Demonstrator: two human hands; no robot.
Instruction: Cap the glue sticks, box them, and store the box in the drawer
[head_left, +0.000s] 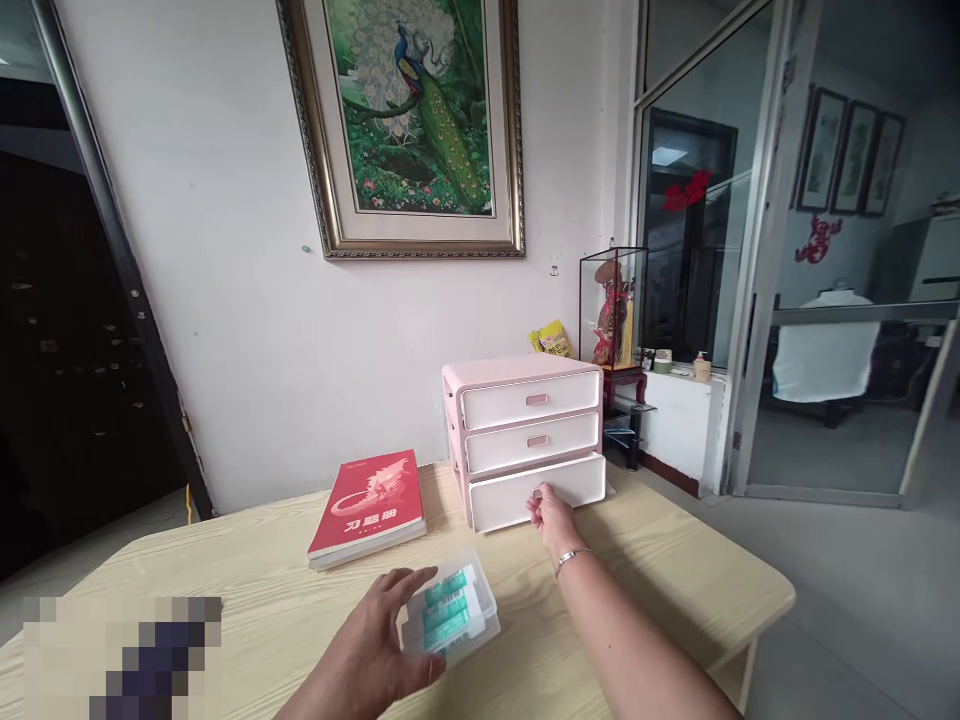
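My left hand has its thumb and fingers around the left end of a clear plastic box. Inside the box lie several green-and-white packets. On the front of a pink drawer unit with three white drawers, my right hand pinches the handle of the bottom drawer. That drawer stands slightly forward of the two above it. Its handle is mostly hidden by my fingers, and its inside cannot be seen.
A thick red book lies on the wooden table, left of the drawer unit. Behind stand a glass display case with a figure and a yellow packet. A framed peacock picture hangs above. The table's rounded right corner is in view.
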